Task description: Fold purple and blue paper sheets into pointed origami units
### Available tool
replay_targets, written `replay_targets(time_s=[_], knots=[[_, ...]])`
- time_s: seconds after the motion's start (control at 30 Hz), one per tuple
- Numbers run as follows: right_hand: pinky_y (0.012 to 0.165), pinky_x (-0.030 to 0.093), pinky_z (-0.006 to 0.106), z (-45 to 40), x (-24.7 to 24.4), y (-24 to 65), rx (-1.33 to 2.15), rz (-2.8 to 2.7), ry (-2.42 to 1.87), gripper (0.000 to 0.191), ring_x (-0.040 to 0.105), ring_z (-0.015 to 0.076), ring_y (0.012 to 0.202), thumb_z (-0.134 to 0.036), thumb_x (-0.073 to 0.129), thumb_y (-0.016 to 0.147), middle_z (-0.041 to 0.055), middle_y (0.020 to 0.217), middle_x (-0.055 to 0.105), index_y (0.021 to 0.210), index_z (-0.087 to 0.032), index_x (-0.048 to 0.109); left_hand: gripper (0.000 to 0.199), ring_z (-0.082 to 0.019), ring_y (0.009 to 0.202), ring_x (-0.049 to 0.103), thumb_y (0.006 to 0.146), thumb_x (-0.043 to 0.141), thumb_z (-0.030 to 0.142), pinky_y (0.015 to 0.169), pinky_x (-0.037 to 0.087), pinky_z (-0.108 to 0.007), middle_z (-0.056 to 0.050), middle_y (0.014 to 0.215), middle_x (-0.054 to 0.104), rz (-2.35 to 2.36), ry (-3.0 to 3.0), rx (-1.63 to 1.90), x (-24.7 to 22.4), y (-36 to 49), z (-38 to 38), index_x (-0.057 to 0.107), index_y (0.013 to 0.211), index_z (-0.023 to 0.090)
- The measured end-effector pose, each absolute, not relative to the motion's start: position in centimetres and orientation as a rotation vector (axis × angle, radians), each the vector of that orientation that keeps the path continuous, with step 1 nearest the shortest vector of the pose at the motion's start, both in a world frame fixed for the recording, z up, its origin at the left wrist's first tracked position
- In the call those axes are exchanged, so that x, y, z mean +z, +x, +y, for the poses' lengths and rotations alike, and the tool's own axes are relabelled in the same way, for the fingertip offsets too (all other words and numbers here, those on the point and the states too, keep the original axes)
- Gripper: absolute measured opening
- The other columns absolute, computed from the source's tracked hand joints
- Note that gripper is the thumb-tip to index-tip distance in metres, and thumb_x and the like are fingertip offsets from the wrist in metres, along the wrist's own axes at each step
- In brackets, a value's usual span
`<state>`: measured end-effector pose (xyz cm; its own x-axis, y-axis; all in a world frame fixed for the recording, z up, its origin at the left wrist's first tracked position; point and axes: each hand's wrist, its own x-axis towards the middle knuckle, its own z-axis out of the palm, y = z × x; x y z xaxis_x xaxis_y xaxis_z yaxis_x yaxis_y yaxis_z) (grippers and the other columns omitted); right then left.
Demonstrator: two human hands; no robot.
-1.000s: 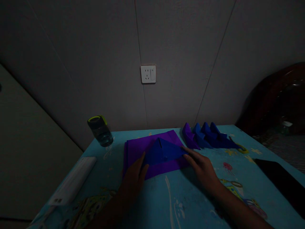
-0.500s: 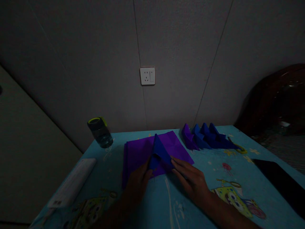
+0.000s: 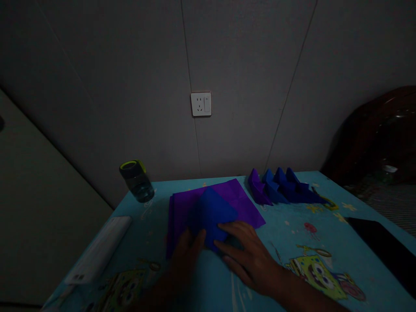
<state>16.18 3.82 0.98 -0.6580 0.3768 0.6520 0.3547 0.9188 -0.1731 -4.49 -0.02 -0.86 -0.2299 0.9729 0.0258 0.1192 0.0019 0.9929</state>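
A folded sheet of blue paper (image 3: 209, 212), now a flat diamond shape, lies tilted over purple paper sheets (image 3: 240, 195). My left hand (image 3: 188, 253) pinches its lower left edge, thumb on top and the other fingers mostly hidden beneath. On the lower right side of the blue paper, my right hand (image 3: 248, 255) rests its fingertips, with the fingers stretched and apart. Part of the purple sheets is covered by the blue paper.
Several folded paper boats (image 3: 276, 188), purple and blue, stand in a row at the back right, beside yellow-handled scissors (image 3: 329, 203). A bottle (image 3: 137, 181) stands back left, a white power strip (image 3: 100, 249) lies left, and a black flat object (image 3: 383, 251) lies right.
The blue paper has gone from an opened, peaked pocket to a flattened diamond. My right hand has shifted left and its fingers have spread onto the paper.
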Motion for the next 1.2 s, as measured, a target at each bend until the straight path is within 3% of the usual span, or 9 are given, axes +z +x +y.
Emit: replay_targets(time_s=[0.17,0.37,0.5,0.63,0.8,0.9,1.03,1.2], knots=[[0.102,0.044,0.054,5.2,0.8,17.7,0.057,-2.2,-0.753,0.039,0.045,0.0311,0.13,-0.021,0.059,0.09,0.013,0.143,0.045,0.128,-0.028,0.06,0.068,-0.025,0.092,0.071,0.079,0.067,0.049,0.075,0.058,-0.034,-0.012,0.113,0.07,1.255,0.83,1.348,0.4,-3.8,0.4,0.045,0.135,0.018],[0.1,0.05,0.039,6.1,0.6,18.7,0.354,-2.282,-0.668,0.043,0.049,0.0234,0.129,-0.021,0.053,0.095,0.0111,0.144,0.043,0.137,-0.029,0.052,0.085,-0.025,0.069,0.074,0.076,0.072,0.046,0.059,0.057,-0.035,-0.013,0.102,0.074,1.048,0.736,1.263,0.7,-3.3,0.1,0.029,0.144,0.02],[0.099,0.051,0.037,6.2,0.3,18.8,0.39,-2.242,-0.582,0.044,0.048,0.0221,0.13,-0.018,0.052,0.095,0.0099,0.143,0.043,0.137,-0.031,0.052,0.082,-0.027,0.075,0.073,0.072,0.076,0.045,0.064,0.058,-0.038,-0.014,0.102,0.073,1.011,0.703,1.247,0.7,-3.6,-0.3,0.038,0.14,0.02],[0.096,0.052,0.037,6.4,0.2,18.7,0.402,-2.19,-0.565,0.042,0.053,0.0232,0.126,-0.018,0.054,0.094,0.0105,0.14,0.048,0.134,-0.032,0.056,0.069,-0.024,0.074,0.071,0.069,0.078,0.044,0.064,0.058,-0.034,-0.009,0.089,0.075,1.1,0.679,1.273,0.0,-3.8,-0.2,0.052,0.128,0.019],[0.094,0.053,0.035,6.3,0.7,18.6,0.444,-2.15,-0.558,0.037,0.058,0.022,0.118,-0.02,0.054,0.094,0.0101,0.134,0.053,0.128,-0.033,0.062,0.067,-0.028,0.074,0.072,0.069,0.068,0.063,0.063,0.058,-0.04,-0.012,0.088,0.075,1.002,0.627,1.273,-0.3,-4.1,0.8,0.057,0.115,0.014],[0.092,0.055,0.036,6.4,0.8,18.5,0.499,-2.078,-0.609,0.032,0.06,0.0228,0.116,-0.023,0.052,0.095,0.0093,0.13,0.057,0.122,-0.034,0.066,0.074,-0.03,0.078,0.073,0.072,0.059,0.07,0.064,0.059,-0.042,-0.014,0.098,0.074,0.931,0.719,1.245,0.0,-4.4,1.0,0.054,0.124,0.017],[0.087,0.056,0.035,6.5,0.7,18.3,0.585,-1.959,-0.728,0.027,0.062,0.023,0.113,-0.027,0.054,0.095,0.0087,0.127,0.06,0.115,-0.033,0.07,0.072,-0.03,0.088,0.072,0.075,0.066,0.056,0.069,0.061,-0.043,-0.014,0.118,0.069,0.924,0.91,1.327,0.6,-4.8,0.7,0.049,0.136,0.022],[0.086,0.056,0.034,6.6,0.6,18.2,0.666,-1.947,-0.738,0.024,0.063,0.0227,0.11,-0.032,0.053,0.095,0.0092,0.122,0.063,0.107,-0.031,0.074,0.057,-0.021,0.075,0.072,0.08,0.066,0.048,0.065,0.062,-0.034,-0.011,0.102,0.073,1.236,1.018,1.426,1.0,-4.8,0.6,0.061,0.125,0.014]])
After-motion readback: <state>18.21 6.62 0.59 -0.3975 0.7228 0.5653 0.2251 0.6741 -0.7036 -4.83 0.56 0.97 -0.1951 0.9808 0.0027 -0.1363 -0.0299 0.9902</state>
